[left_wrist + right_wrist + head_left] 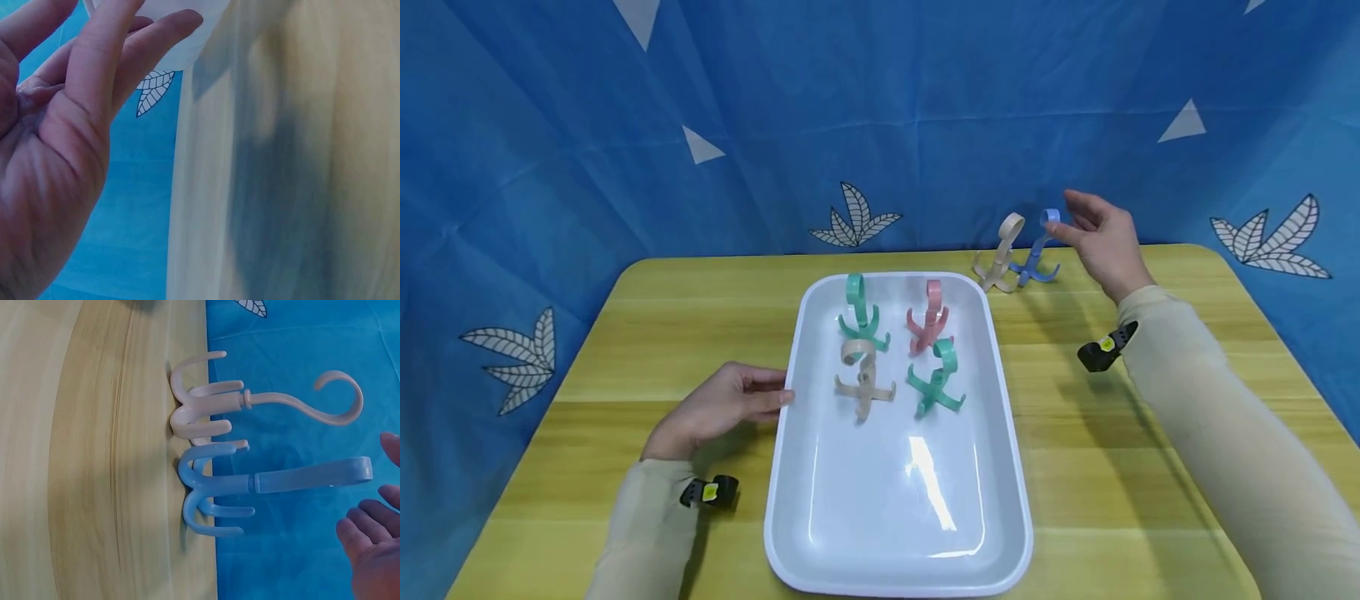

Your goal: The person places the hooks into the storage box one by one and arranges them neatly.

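My left hand (pixel 722 408) pinches the left rim of a white tray (pixel 898 575), thumb over the rim and fingers against its outer side. In the left wrist view its fingers (pixel 156 53) overlap the tray's pale wall. My right hand (pixel 1101 237) hovers beside the top of a blue four-pronged hanging hook (pixel 1037 254), fingers spread and holding nothing. In the right wrist view a gap shows between the hand and this hook (pixel 219 483). A beige hook (pixel 1000 254) stands upright just left of the blue one, their prongs close together.
Toward the tray's far half stand several more hooks: a green one (pixel 859 321), a pink one (pixel 930 317), a beige one (pixel 865 383) and another green one (pixel 936 387). A blue patterned cloth (pixel 917 125) hangs behind the wooden table (pixel 715 308).
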`<state>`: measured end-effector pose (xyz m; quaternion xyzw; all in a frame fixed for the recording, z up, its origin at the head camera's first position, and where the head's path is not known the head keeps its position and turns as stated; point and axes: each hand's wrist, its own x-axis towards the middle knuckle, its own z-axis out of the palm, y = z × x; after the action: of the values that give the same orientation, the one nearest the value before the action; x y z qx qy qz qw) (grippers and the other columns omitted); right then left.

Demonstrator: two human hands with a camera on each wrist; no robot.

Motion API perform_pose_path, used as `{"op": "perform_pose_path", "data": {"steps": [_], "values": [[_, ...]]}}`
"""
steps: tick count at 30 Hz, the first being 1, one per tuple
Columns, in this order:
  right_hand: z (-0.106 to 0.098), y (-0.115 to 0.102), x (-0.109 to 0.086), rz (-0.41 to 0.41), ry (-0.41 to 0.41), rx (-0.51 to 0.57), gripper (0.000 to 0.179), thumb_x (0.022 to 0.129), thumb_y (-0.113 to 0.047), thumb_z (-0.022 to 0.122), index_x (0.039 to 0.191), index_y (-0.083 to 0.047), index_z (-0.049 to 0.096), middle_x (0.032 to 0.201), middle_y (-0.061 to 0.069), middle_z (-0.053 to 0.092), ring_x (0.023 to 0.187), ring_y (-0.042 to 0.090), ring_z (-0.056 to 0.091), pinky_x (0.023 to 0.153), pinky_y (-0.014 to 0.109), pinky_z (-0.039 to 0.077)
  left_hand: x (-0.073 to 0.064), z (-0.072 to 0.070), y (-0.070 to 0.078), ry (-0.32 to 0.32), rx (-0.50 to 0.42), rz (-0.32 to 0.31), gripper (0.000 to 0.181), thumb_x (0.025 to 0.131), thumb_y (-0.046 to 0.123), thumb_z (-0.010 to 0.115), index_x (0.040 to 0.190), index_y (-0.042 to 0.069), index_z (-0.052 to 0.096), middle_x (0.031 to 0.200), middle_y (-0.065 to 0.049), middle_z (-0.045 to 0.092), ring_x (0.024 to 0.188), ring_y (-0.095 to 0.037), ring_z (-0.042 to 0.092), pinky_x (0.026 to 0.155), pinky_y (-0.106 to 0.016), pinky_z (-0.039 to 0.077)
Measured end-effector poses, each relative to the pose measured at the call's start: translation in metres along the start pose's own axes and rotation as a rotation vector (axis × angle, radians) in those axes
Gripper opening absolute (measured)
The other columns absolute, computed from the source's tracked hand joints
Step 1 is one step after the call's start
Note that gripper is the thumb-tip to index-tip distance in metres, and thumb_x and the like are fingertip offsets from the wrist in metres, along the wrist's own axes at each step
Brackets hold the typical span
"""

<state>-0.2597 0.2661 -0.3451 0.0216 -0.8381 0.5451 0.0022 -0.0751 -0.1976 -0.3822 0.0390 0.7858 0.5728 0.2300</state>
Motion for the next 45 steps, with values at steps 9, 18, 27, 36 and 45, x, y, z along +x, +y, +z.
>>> {"op": "perform_pose_path", "data": {"steps": [9,18,27,36,45], "values": [[0.001,-0.001,0.007,-0.038,-0.045,0.004,0.066,0.098,-0.026,0.063,0.155,-0.014,0.032,0.157,0.004,0.031,0.142,0.021,0.03,0.112,0.035,0.034,0.0,-0.003,0.004,0.002,0.014,0.017,0.046,0.096,0.015,0.067,0.133,-0.01,0.055,0.12,-0.023,0.064,0.101,-0.029,0.067,0.083,-0.041,0.057],[0.003,0.005,0.012,-0.044,-0.031,0.011,0.06,0.098,-0.016,0.063,0.152,-0.009,0.036,0.152,0.008,0.038,0.139,0.021,0.036,0.108,0.031,0.039,0.001,-0.001,0.004,0.005,0.003,0.008,0.05,0.095,0.018,0.069,0.133,-0.01,0.054,0.122,-0.022,0.064,0.103,-0.028,0.067,0.084,-0.043,0.057],[0.006,0.008,0.012,-0.048,0.0,0.011,0.049,0.097,-0.015,0.064,0.143,-0.008,0.049,0.14,0.012,0.05,0.13,0.021,0.048,0.106,0.038,0.042,0.0,0.0,0.001,0.013,-0.015,-0.008,0.05,0.094,0.017,0.07,0.133,-0.011,0.054,0.121,-0.022,0.064,0.102,-0.027,0.067,0.084,-0.043,0.057],[0.001,0.011,0.012,-0.036,0.037,-0.015,0.046,0.096,-0.021,0.067,0.138,-0.01,0.055,0.134,0.009,0.054,0.124,0.021,0.051,0.105,0.039,0.043,0.0,0.0,0.0,0.005,-0.01,0.0,0.049,0.095,0.017,0.068,0.133,-0.011,0.054,0.121,-0.022,0.064,0.103,-0.028,0.067,0.083,-0.042,0.057],[-0.011,0.007,0.009,-0.055,0.076,0.046,0.042,0.093,-0.022,0.07,0.133,-0.014,0.06,0.124,-0.001,0.057,0.116,0.017,0.053,0.097,0.031,0.046,0.0,0.0,0.0,0.001,-0.008,-0.002,0.048,0.095,0.016,0.068,0.133,-0.01,0.055,0.12,-0.021,0.065,0.101,-0.028,0.067,0.082,-0.042,0.057]]}}
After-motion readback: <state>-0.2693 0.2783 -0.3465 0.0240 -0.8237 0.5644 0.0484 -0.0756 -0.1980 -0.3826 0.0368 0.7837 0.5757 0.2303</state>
